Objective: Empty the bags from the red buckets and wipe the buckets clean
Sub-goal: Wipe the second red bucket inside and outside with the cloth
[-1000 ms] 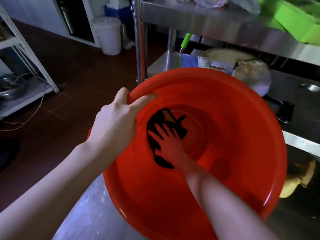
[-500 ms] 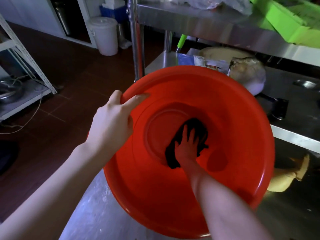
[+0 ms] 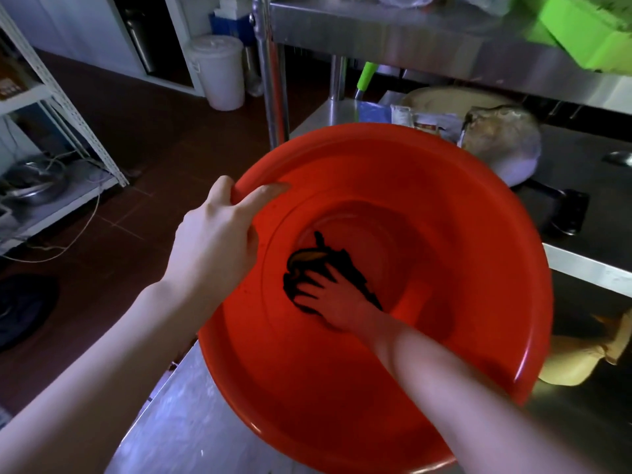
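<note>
A large red bucket fills the middle of the view, tilted toward me over a steel table. My left hand grips its left rim, thumb inside the wall. My right hand reaches down inside and presses a dark cloth flat against the bucket's bottom, fingers spread over it. No bags are visible inside the bucket.
A steel table lies under the bucket. Behind it a lower shelf holds packets, a pale bowl and a dark pan. Green crates sit on the upper shelf. A white lidded bin stands on the floor.
My right hand has slid the cloth from the right side of the bucket's bottom back toward the left. The left hand keeps its hold on the rim.
</note>
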